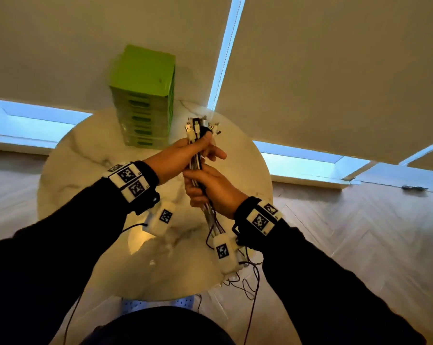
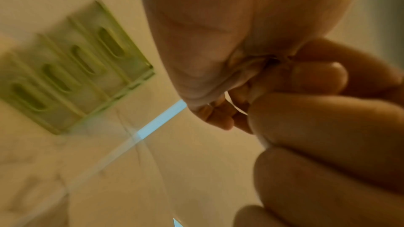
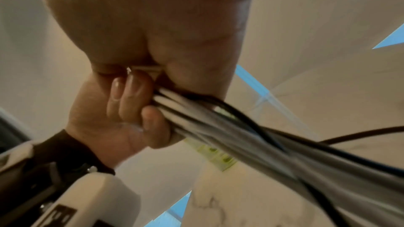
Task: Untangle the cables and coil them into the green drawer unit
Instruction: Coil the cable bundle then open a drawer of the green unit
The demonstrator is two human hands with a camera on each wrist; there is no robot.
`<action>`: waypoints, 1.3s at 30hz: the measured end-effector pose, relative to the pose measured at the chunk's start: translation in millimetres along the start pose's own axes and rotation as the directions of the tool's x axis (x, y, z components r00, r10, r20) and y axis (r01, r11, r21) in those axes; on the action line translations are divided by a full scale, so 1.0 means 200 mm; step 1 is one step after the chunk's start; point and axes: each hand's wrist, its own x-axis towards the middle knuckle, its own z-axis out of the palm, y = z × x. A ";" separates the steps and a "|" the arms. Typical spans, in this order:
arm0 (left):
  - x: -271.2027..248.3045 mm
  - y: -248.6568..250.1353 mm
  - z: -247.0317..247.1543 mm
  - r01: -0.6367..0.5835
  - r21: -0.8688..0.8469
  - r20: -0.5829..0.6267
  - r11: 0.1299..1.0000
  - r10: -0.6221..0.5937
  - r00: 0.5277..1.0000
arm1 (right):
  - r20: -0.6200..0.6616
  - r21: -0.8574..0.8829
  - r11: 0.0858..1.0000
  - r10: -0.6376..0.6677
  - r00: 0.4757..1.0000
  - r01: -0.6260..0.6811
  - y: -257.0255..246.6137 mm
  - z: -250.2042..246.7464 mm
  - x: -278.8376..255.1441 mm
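A bundle of white, grey and black cables [image 1: 198, 168] is held upright above the round marble table [image 1: 91, 155]. My left hand [image 1: 198, 149] grips the bundle just below its cluster of plug ends [image 1: 201, 128]. Directly beneath it, my right hand [image 1: 198, 189] grips the same bundle, and the right wrist view shows the cables [image 3: 240, 135] running out from under my palm. The loose tails [image 1: 237, 277] hang over the table's near right edge. The green drawer unit [image 1: 143, 95] stands at the table's far side with its drawers closed; the left wrist view shows the blurred drawer unit [image 2: 72, 78].
Closed roller blinds [image 1: 335, 70] hang behind the table, with strips of window below them. Wooden floor [image 1: 347, 245] surrounds the table. Thin dark wires [image 1: 250, 307] from the wrist cameras trail down beside my arms.
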 end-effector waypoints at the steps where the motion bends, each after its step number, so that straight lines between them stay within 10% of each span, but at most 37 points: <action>1: -0.02 -0.01 -0.05 0.004 -0.114 -0.018 0.993 -0.006 1.000 | 0.014 -0.014 1.000 0.003 1.000 -0.003 -0.02 0.04 0.03; 6: -0.30 -0.21 -0.26 -0.076 -0.476 -0.061 0.876 0.053 0.997 | 0.113 -0.066 0.997 0.041 0.993 -0.034 -0.08 0.24 0.21; 12: -0.60 -0.53 -0.15 0.136 -0.316 0.105 0.939 -0.108 0.989 | 0.277 -0.058 0.997 0.068 0.958 -0.053 -0.18 0.50 0.33; 17: -0.68 -0.49 -0.17 0.132 -0.220 -0.184 0.966 -0.174 0.967 | 0.290 -0.074 0.997 0.031 0.956 -0.010 -0.27 0.74 0.42; 21: -0.89 -0.47 -0.48 0.162 -0.109 -0.466 0.981 -0.195 0.863 | 0.278 -0.085 0.996 -0.014 0.960 0.040 -0.32 0.90 0.47; 24: -1.07 -0.50 -0.73 0.250 0.073 -0.703 0.965 -0.128 0.700 | 0.300 -0.091 0.994 -0.033 0.953 0.063 -0.33 1.03 0.49; 29: -1.28 -0.58 -0.96 0.454 0.286 -0.836 0.844 -0.012 0.548 | 0.378 -0.128 0.990 -0.007 0.926 0.060 -0.32 1.25 0.49; 39: -1.38 -0.98 -0.87 0.534 0.382 -0.580 0.754 -0.255 0.774 | 0.249 -0.240 0.965 -0.049 0.967 0.110 -0.31 1.25 0.62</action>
